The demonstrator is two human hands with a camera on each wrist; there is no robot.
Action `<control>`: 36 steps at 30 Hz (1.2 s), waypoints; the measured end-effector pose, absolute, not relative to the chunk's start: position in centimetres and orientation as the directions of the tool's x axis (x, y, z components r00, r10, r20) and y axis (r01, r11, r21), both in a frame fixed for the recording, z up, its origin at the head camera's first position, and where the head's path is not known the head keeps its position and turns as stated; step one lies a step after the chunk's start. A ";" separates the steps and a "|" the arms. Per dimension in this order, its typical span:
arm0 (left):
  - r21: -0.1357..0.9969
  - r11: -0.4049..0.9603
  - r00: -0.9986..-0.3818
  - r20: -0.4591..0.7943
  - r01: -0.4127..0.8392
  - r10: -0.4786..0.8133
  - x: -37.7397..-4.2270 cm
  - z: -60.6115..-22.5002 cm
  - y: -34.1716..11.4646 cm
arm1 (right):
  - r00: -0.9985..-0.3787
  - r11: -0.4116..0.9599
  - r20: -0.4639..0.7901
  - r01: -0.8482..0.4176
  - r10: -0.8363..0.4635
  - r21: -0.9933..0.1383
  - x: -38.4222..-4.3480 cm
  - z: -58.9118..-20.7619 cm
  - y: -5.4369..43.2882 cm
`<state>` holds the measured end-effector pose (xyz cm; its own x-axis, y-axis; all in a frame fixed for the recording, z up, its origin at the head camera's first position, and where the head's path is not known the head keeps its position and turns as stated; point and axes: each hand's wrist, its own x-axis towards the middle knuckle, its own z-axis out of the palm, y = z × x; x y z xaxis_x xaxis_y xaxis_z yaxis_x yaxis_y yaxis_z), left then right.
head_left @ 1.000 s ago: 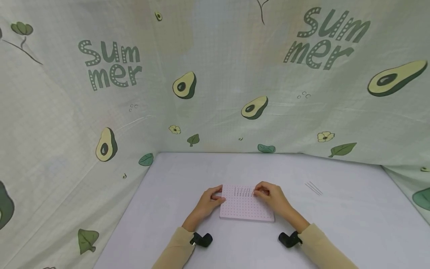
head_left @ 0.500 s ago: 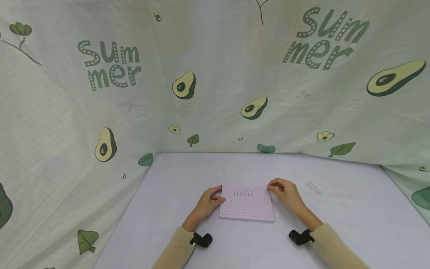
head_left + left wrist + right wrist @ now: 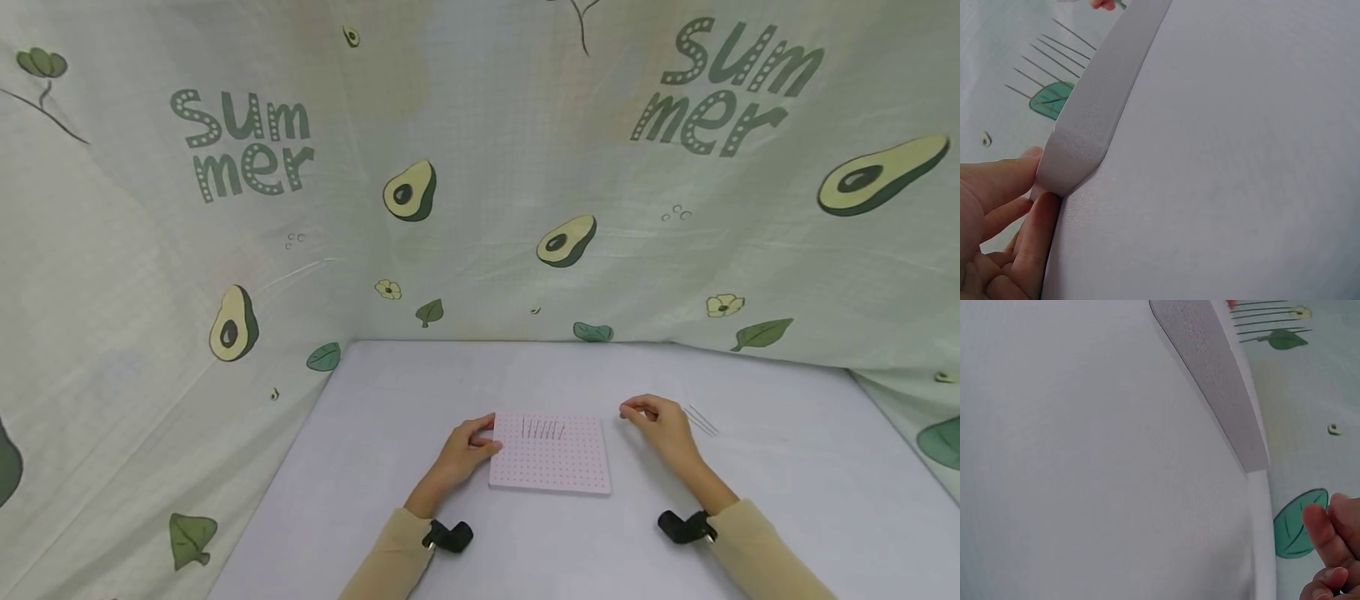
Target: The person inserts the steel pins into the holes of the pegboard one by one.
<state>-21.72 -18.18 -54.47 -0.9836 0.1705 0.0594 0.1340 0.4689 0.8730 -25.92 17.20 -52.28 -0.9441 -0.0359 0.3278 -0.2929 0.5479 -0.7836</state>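
A pale pink pegboard [image 3: 550,467] with rows of small holes lies on the table. Near its far edge, several thin metal pins [image 3: 542,429] stand in a row; the rightmost one leans. My left hand [image 3: 459,454] grips the board's left edge; in the left wrist view, thumb and fingers pinch the board's corner [image 3: 1075,144]. My right hand [image 3: 666,429] is in the air right of the board, fingers loosely bent. In the right wrist view, its thumb and index finger [image 3: 1324,534] come close together, and no object shows between them.
A few loose pins [image 3: 702,421] lie on the white table [image 3: 420,379], just right of my right hand, which partly covers them. A printed cloth [image 3: 465,150] hangs behind and at the left of the table. Each wrist carries a black camera [image 3: 450,536].
My right hand has left the right end of the pin row and moved right, beyond the board's edge toward the loose pins. The left hand has stayed on the board.
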 end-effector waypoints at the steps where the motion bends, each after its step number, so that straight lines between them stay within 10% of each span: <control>1: 0.873 0.469 -0.983 0.060 0.135 0.171 -21.7 -54.5 -18.2 | -0.946 0.552 0.323 -0.286 -0.032 -0.784 -25.9 -52.3 17.4; 36: 0.871 0.474 -0.986 0.055 0.125 0.159 -21.6 -54.3 -18.1 | -0.954 0.652 0.254 -0.092 0.159 -0.753 -25.5 -52.6 24.8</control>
